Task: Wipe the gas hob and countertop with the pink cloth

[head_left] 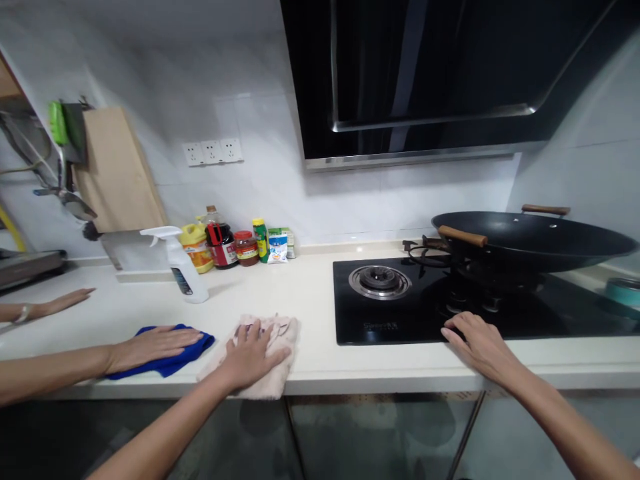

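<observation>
My left hand [253,359] lies spread and flat on a beige patterned cloth [267,387] near the counter's front edge. The cloth is partly covered by my palm. At the front edge of the black gas cooktop [385,327], my right hand [475,339] rests loosely bent, thumb apart from the fingers, with nothing visible in it. Close beyond its fingertips are dark control knobs [456,301]. Left of my cloth, another person's hand [155,347] presses flat on a blue cloth [167,365]. That person's other hand [65,302] touches the counter farther left.
A white spray bottle [184,270] stands behind the blue cloth. Along the wall are a soy sauce bottle [220,243], a red-lidded jar [246,250] and packets [278,248]. A large wok [530,237] sits on the right burner; the range hood [420,80] overhangs the cooktop.
</observation>
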A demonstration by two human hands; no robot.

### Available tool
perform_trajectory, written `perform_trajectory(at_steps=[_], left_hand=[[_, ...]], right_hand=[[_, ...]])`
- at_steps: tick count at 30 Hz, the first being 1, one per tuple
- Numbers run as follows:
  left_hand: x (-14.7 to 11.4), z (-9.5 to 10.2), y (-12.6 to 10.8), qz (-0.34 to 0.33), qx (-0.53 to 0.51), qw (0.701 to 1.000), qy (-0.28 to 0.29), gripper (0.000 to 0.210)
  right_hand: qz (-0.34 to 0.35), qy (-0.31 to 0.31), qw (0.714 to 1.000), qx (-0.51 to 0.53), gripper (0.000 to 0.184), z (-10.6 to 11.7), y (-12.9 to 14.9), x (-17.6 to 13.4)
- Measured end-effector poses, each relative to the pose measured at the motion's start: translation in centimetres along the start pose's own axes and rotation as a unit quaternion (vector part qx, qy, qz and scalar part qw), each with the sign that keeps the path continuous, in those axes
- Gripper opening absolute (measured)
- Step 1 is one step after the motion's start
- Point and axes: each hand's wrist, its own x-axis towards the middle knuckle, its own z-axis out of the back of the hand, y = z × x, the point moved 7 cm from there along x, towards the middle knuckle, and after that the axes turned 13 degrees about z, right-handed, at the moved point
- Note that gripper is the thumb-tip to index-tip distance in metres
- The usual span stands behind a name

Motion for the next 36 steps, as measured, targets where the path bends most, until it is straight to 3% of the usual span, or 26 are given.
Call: perform_trajectory(at_steps=[4,11,14,16,21,26,28,31,36], left_hand=[[2.4,0.0,-3.2,-0.025,-0.008,1.000,-0.003,0.091],[7.7,0.6,-12.6,-0.067,-0.040,0.997,-0.018,0.082],[8.6,1.1,-14.7,-0.057,-0.047,0.997,-0.021,0.077],[7.8,1.1,-15.2,-0.055,-0.047,0.997,-0.020,0.075],[1.6,-0.2,-13.4,-0.097,-0.031,0.995,-0.001,0.078],[-3.5,-0.7,-8.4,-0.166,-0.018,0.985,0.039,0.085],[-3.2,-0.4,-5.7,-0.144,-0.016,0.988,0.058,0.088],[-0.6,0.0,-2.1,-0.079,-0.013,0.996,0.050,0.091],[5.3,0.3,0.1,-0.012,-0.021,1.000,-0.004,0.084]], right_hand=[[0.036,0.001,0.999,-0.009,0.039,-0.4,0.4,0.1],[0.034,-0.007,0.998,-0.047,0.037,-0.3,0.9,0.0],[0.025,-0.011,0.999,-0.045,0.038,0.0,0.9,-0.2],[0.024,-0.012,0.999,-0.040,0.039,0.1,1.0,-0.2],[0.030,-0.010,0.999,-0.037,0.042,0.0,0.9,-0.3],[0.032,0.001,0.999,-0.027,0.046,-0.3,0.6,-0.4],[0.032,0.011,0.999,-0.010,0.048,-0.3,0.5,-0.5],[0.059,0.046,0.997,0.033,0.051,-0.4,0.7,-0.8],[0.108,0.159,0.979,0.073,0.062,-0.6,0.7,-1.6]])
